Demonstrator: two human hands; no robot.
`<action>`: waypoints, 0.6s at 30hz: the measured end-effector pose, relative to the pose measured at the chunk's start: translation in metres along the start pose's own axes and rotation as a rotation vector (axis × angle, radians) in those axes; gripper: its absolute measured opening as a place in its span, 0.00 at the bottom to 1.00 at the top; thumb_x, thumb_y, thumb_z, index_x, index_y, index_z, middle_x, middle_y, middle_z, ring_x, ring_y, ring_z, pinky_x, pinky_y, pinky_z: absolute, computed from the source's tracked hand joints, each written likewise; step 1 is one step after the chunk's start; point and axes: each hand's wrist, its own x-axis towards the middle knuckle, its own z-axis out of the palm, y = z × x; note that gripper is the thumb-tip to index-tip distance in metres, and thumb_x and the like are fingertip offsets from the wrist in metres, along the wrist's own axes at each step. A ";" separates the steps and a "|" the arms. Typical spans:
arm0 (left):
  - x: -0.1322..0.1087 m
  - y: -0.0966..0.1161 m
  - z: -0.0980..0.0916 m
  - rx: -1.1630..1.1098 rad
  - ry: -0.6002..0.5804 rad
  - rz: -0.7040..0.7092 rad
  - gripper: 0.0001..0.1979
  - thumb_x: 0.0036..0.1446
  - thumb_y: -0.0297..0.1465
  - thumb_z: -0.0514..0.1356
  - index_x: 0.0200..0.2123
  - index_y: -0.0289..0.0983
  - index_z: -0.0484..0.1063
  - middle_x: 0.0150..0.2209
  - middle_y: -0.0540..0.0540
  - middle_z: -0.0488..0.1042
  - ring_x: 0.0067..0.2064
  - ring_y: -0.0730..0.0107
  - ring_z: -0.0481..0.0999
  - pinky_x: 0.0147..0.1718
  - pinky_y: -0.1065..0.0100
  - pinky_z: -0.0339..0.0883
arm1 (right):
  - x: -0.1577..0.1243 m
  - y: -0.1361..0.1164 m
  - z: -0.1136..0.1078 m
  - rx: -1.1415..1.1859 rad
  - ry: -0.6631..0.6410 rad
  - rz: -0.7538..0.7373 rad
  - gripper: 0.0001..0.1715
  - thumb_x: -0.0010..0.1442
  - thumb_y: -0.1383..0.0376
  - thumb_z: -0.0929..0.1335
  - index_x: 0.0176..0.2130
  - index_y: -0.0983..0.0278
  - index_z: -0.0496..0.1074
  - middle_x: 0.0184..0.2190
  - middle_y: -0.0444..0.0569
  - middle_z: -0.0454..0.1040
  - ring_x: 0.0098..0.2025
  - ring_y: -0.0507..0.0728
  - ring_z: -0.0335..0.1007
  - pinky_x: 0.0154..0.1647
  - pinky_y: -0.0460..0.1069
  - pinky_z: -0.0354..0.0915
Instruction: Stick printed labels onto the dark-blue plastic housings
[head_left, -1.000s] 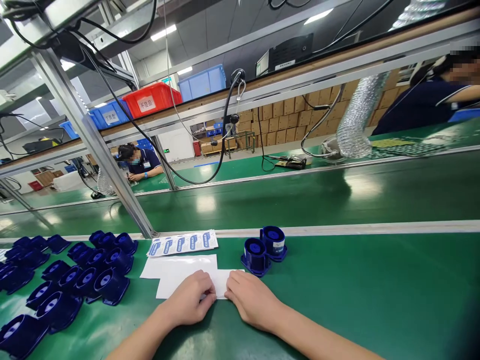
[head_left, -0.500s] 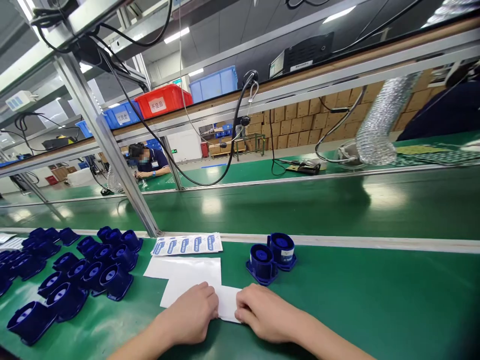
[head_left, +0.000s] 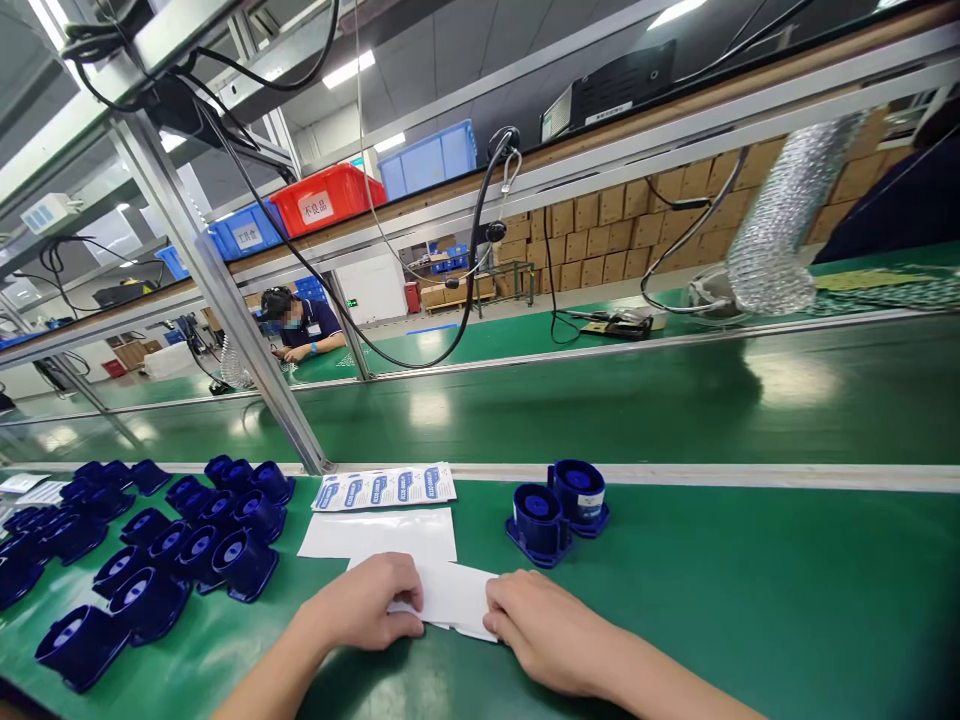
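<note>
A white sheet of paper (head_left: pixel 456 592), blank on its upper face, stretches between my two hands just above the green work surface. My left hand (head_left: pixel 371 603) pinches its left end, thumb below and curled fingers above. At the opposite end, my right hand (head_left: pixel 551 632) grips the paper between thumb and bent fingers. Another blank white sheet (head_left: pixel 390 535) lies behind my left hand, partly covered. Beyond it rests a sheet of blue-and-white printed labels (head_left: pixel 384 488). Two dark blue round plastic housings (head_left: pixel 538 520) stand together behind my right hand; the rear one bears a white label.
Many dark blue housings (head_left: pixel 244 562) fill the left side of the green bench (head_left: pixel 750 590). A metal post (head_left: pixel 247 330) rises at the bench's back edge. Cables hang from the shelf above, which holds a red bin (head_left: pixel 326 200). A co-worker (head_left: pixel 304 325) sits across the line.
My left hand has shifted left and lifted slightly along the paper, with its thumb and fingers now wider apart. More of the sheet shows between my hands. The view has turned slightly.
</note>
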 end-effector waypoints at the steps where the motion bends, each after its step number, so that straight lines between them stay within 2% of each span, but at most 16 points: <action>1: -0.002 -0.001 -0.001 0.005 -0.002 0.009 0.05 0.61 0.27 0.68 0.36 0.39 0.74 0.39 0.48 0.79 0.41 0.64 0.77 0.38 0.68 0.67 | 0.000 0.001 0.000 0.003 0.000 -0.005 0.15 0.72 0.66 0.64 0.39 0.66 0.80 0.39 0.62 0.84 0.43 0.70 0.80 0.36 0.54 0.59; 6: 0.002 -0.001 0.006 0.080 -0.018 0.043 0.12 0.62 0.20 0.58 0.28 0.39 0.66 0.37 0.45 0.77 0.43 0.59 0.76 0.41 0.61 0.67 | 0.000 0.003 0.001 0.018 -0.001 -0.021 0.16 0.73 0.65 0.63 0.37 0.65 0.78 0.38 0.60 0.83 0.42 0.69 0.79 0.37 0.54 0.59; 10: 0.011 0.001 0.013 0.159 -0.027 0.025 0.11 0.57 0.18 0.58 0.28 0.40 0.65 0.37 0.42 0.77 0.41 0.54 0.76 0.37 0.59 0.66 | 0.001 0.001 0.000 0.013 0.000 -0.017 0.15 0.72 0.66 0.64 0.36 0.64 0.78 0.38 0.58 0.83 0.42 0.68 0.79 0.38 0.53 0.60; 14: 0.015 -0.002 0.011 0.187 -0.006 0.001 0.10 0.59 0.20 0.58 0.29 0.39 0.67 0.35 0.41 0.76 0.38 0.55 0.76 0.36 0.59 0.66 | 0.001 -0.001 0.001 0.011 0.005 -0.016 0.15 0.72 0.66 0.63 0.38 0.64 0.78 0.40 0.59 0.83 0.44 0.68 0.79 0.40 0.54 0.62; 18: 0.006 -0.009 0.001 0.152 0.018 0.011 0.09 0.64 0.24 0.59 0.30 0.39 0.69 0.37 0.44 0.77 0.42 0.59 0.76 0.40 0.62 0.67 | 0.000 0.003 -0.001 0.023 -0.005 -0.036 0.16 0.73 0.66 0.62 0.39 0.64 0.78 0.40 0.60 0.82 0.44 0.69 0.79 0.39 0.55 0.62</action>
